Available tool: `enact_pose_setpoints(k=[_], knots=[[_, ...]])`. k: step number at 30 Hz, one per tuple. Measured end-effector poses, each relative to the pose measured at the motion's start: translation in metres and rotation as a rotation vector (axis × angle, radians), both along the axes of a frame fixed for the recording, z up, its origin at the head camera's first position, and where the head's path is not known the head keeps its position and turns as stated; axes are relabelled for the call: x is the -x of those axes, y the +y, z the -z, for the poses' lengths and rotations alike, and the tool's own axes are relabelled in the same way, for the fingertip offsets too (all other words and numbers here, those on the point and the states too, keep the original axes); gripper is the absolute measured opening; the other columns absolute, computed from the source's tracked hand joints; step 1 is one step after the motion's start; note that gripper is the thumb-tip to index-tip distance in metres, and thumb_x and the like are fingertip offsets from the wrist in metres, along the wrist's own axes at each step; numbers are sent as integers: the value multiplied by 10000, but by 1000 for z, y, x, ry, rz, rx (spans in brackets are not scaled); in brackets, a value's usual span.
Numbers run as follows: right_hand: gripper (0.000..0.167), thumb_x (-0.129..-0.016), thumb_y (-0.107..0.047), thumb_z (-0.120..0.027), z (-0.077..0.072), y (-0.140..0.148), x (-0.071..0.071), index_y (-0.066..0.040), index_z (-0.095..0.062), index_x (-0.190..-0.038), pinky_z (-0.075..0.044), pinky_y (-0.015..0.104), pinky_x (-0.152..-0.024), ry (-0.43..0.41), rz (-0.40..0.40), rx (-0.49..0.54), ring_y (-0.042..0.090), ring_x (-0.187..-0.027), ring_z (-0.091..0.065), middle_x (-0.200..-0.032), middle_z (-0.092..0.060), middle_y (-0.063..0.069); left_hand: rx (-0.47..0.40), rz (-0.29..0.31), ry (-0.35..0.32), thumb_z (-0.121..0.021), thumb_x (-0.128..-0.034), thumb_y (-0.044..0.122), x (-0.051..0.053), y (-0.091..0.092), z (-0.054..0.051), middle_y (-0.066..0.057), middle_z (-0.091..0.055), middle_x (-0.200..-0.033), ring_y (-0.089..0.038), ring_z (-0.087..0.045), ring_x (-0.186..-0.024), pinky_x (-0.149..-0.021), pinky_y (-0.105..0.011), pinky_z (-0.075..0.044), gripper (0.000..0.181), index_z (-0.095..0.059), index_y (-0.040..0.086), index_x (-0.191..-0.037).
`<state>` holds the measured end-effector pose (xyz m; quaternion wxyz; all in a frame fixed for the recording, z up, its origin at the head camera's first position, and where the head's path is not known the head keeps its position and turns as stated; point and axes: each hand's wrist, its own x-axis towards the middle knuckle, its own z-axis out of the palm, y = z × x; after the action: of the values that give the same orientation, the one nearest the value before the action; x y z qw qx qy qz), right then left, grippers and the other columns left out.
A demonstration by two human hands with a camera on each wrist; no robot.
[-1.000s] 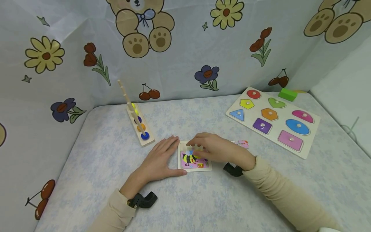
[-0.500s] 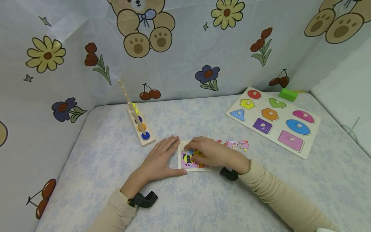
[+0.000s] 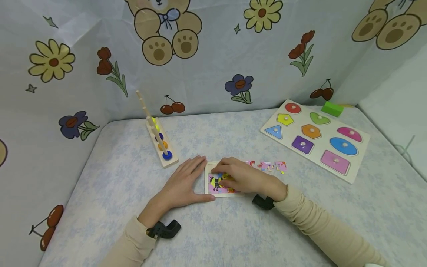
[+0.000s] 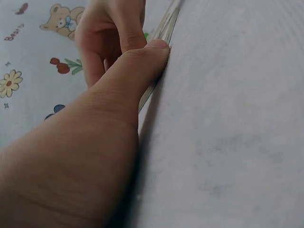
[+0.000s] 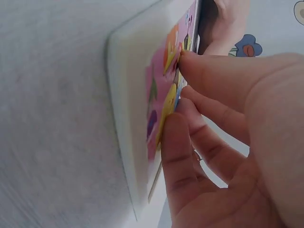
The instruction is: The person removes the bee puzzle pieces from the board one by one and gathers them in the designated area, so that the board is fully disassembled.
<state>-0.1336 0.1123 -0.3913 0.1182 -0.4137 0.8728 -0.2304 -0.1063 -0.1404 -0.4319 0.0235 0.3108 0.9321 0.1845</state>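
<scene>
A small wooden puzzle tray [image 3: 206, 185] with a bee picture lies flat on the table. My left hand [image 3: 180, 185] rests along its left side with fingers straight, the thumb [image 4: 154, 50] against the near edge and fingertips by the far left corner. Over the picture, my right hand [image 3: 245, 176] bends its fingers and thumb onto a partly yellow puzzle piece [image 5: 167, 107]. The right wrist view shows thumb and fingertips at the piece's edges, apart from each other. My right hand hides much of the tray's right part in the head view.
Loose puzzle pieces [image 3: 281, 166] lie right of the tray. A wooden peg stand [image 3: 170, 162] with coloured rings is at the back left. The shape board [image 3: 320, 142] lies at the back right, with a green block [image 3: 332, 109] behind it.
My right hand has moved slightly left over the tray and its fingers and thumb have come down on the picture. More loose pieces show beside it. My left hand stays where it was.
</scene>
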Motion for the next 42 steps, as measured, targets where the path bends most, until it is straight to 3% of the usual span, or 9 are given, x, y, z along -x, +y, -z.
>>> enact_pose_setpoints(k=[13, 42], knots=[[383, -991, -157, -704, 4, -4, -3, -116, -679, -1370, -508, 356, -891, 33, 1, 10, 195, -1044, -560, -1217, -638, 44, -1, 4, 0, -713, -817, 736, 0, -1, 0, -97, -229, -1713, -256, -179, -1593, -1298, -488, -169, 1155, -262, 59, -1636], [347, -1000, -134, -683, 3, -5, -4, -123, -661, -1346, -511, 369, -924, 8, 9, 11, 212, -1093, -537, -1217, -614, 47, -7, 5, 12, -712, -815, 742, 0, -1, 0, -100, -241, -1709, -258, -191, -1590, -1298, -484, -172, 1158, -266, 58, -1636]])
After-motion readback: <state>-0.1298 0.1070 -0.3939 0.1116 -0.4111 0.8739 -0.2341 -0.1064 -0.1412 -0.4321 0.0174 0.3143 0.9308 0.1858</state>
